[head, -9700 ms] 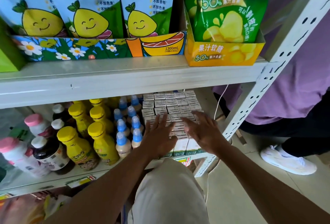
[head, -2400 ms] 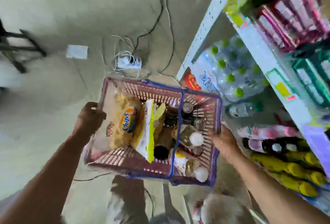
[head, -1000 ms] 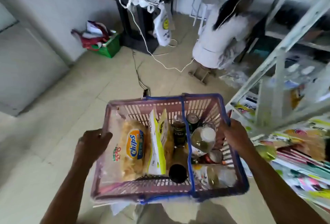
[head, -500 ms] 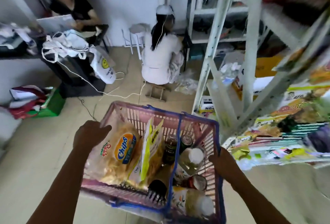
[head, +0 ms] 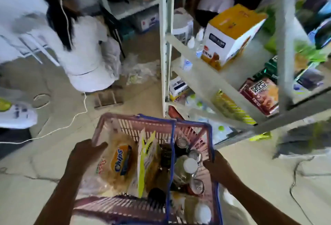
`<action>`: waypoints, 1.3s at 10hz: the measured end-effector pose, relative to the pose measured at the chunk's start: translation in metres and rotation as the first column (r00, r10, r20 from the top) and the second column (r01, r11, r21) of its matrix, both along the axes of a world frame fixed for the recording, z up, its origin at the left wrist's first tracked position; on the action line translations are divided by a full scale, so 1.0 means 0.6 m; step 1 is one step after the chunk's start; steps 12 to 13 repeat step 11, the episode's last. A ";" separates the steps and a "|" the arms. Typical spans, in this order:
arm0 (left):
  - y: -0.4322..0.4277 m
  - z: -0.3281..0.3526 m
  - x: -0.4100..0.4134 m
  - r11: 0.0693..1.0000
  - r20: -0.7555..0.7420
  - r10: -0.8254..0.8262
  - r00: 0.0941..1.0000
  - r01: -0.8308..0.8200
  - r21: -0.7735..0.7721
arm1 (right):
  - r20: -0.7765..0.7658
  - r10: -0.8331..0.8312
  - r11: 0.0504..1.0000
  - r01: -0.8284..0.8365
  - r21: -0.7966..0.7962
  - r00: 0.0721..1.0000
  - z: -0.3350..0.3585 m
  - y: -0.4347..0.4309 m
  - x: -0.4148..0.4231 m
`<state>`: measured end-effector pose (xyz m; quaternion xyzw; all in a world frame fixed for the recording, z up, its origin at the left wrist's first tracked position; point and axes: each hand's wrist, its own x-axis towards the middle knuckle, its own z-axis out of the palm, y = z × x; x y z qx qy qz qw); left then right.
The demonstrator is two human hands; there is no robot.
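Observation:
I carry a pink shopping basket [head: 125, 120] with blue handles in front of me, above the floor. My left hand [head: 84, 155] grips its left rim. My right hand [head: 217, 166] grips its right rim. Inside lie a bag of chips [head: 120, 160], a yellow and white packet [head: 146, 156] standing on edge, and several bottles and jars [head: 186, 167] on the right side.
A white metal shelf rack [head: 165, 45] stands just ahead on the right, holding a yellow and white carton [head: 231, 34] and snack packs [head: 259, 95]. A person in white [head: 84, 51] crouches ahead on the left. A white cable [head: 71, 119] trails across the floor.
Earlier both hands lay on cartons on a shelf; since then they took the basket by its rims. In the last second the view swung right and I moved closer to the rack and the crouching person.

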<state>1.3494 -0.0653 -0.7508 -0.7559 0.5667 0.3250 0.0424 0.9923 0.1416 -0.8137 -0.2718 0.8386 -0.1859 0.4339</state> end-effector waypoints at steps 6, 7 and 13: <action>-0.392 -0.916 -0.227 0.887 -0.271 -0.438 0.857 0.461 0.024 | -0.042 -0.634 0.769 0.636 0.069 0.772 -0.879 -0.102 0.088; -0.382 -0.989 -0.257 0.880 -0.312 -0.440 0.842 0.473 0.037 | -0.070 -0.669 0.734 0.672 0.096 0.740 -0.950 -0.094 0.071; -0.389 -1.025 -0.328 0.838 -0.342 -0.518 0.784 0.546 -0.017 | -0.192 -0.593 0.752 0.623 0.215 0.782 -0.994 -0.069 0.032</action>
